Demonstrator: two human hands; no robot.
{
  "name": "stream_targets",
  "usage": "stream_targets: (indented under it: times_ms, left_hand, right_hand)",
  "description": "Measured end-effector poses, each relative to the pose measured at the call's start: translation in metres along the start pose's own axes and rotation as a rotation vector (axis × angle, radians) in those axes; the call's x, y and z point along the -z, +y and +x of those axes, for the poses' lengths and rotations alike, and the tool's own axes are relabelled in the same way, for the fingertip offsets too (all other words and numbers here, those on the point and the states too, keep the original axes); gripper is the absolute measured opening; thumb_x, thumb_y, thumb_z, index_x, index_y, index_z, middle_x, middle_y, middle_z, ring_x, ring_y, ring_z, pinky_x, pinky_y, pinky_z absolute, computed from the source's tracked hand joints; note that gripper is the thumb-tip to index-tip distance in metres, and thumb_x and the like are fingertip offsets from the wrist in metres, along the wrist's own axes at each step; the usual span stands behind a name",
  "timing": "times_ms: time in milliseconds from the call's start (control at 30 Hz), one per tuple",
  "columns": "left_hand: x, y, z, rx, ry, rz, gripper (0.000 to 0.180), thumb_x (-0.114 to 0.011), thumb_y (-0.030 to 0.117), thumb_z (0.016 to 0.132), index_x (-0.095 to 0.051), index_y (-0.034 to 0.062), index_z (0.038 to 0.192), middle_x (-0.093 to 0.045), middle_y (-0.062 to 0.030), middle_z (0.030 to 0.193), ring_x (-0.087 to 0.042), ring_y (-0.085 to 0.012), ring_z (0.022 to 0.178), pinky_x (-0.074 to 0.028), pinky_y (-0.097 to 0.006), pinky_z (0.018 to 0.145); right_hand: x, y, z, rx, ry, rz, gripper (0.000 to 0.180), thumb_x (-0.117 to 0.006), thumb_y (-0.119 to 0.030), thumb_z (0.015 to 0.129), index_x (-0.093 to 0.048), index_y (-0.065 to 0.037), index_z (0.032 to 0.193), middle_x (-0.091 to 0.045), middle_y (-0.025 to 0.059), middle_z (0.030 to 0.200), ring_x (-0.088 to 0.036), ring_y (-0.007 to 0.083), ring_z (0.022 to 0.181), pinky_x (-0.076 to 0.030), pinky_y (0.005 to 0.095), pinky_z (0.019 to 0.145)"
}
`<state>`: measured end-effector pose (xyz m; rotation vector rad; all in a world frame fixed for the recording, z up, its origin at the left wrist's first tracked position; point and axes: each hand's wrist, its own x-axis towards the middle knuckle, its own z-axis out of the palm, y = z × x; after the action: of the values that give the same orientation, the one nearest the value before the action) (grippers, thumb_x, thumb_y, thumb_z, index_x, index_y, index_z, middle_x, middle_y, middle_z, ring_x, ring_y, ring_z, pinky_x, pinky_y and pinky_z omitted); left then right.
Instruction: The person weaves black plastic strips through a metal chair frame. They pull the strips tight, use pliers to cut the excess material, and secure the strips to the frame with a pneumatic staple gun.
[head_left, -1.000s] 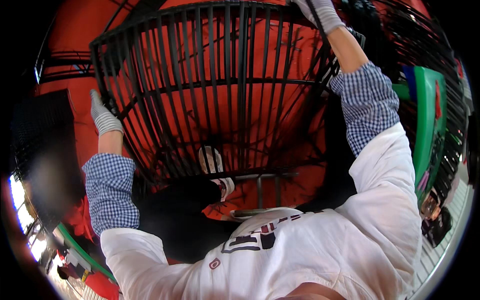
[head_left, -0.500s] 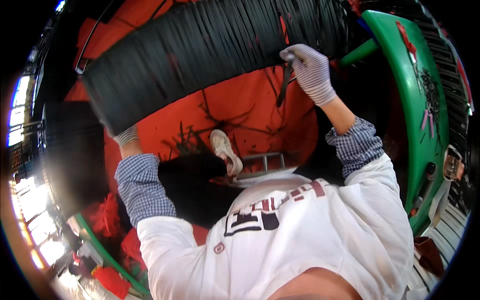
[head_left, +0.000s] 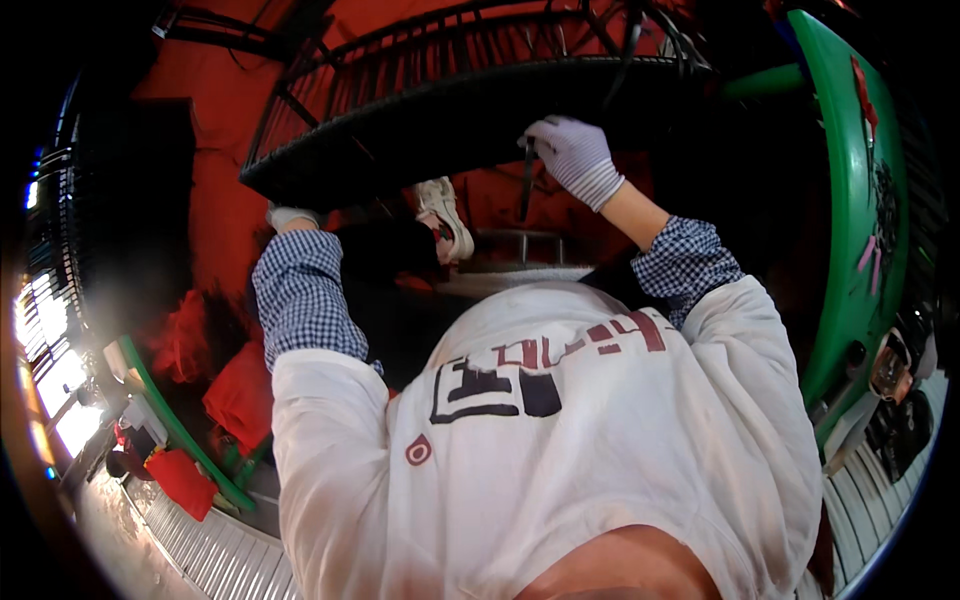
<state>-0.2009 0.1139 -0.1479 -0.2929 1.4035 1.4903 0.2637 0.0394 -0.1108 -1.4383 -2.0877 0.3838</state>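
A large black frame, wrapped with dark strips, spans the space ahead of me, its open bars on the far side. At its near left edge is my left hand in a pale glove, closed on the frame, with its fingers mostly hidden under the edge. My right hand, in a striped pale glove, is just in front of the frame's near edge. Its thumb and fingers are closed around a narrow dark strip that hangs down; whether it joins the frame is too dark to tell.
On the right stands a green table holding pink-handled scissors and a red-handled tool. A grey metal stand is low, close to my shoe. Red cloth lies at left, beside another green edge.
The frame has tipped, so its barred open side shows instead of the strip-wrapped face. My right hand has come left and slightly nearer with the strip. My left hand has shifted right and farther away.
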Motion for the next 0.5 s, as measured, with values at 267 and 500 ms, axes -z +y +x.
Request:
stream_targets:
  times_ms: [267,500]
  left_hand:
    - [0.013,-0.011,0.026,0.018,0.067,0.051,0.062,-0.047,0.049,0.1,-0.039,0.0097,0.147,-0.032,-0.0118,0.153,-0.03,-0.0315,0.138,-0.028,-0.053,0.111]
    - [0.017,-0.013,0.035,0.023,0.093,0.062,0.057,-0.049,0.046,0.1,-0.043,0.0089,0.142,-0.037,-0.0122,0.147,-0.035,-0.0307,0.131,-0.032,-0.05,0.105]
  right_hand:
    - [0.047,-0.02,0.022,0.211,-0.037,-0.08,0.011,-0.072,-0.016,0.084,-0.073,-0.02,0.094,-0.068,-0.0025,0.085,-0.067,0.0178,0.082,-0.056,0.0319,0.069]
    - [0.083,-0.03,0.08,0.237,0.015,0.112,0.003,-0.072,-0.007,0.083,-0.071,-0.007,0.081,-0.067,0.0069,0.081,-0.063,0.0282,0.083,-0.054,0.0363,0.071]
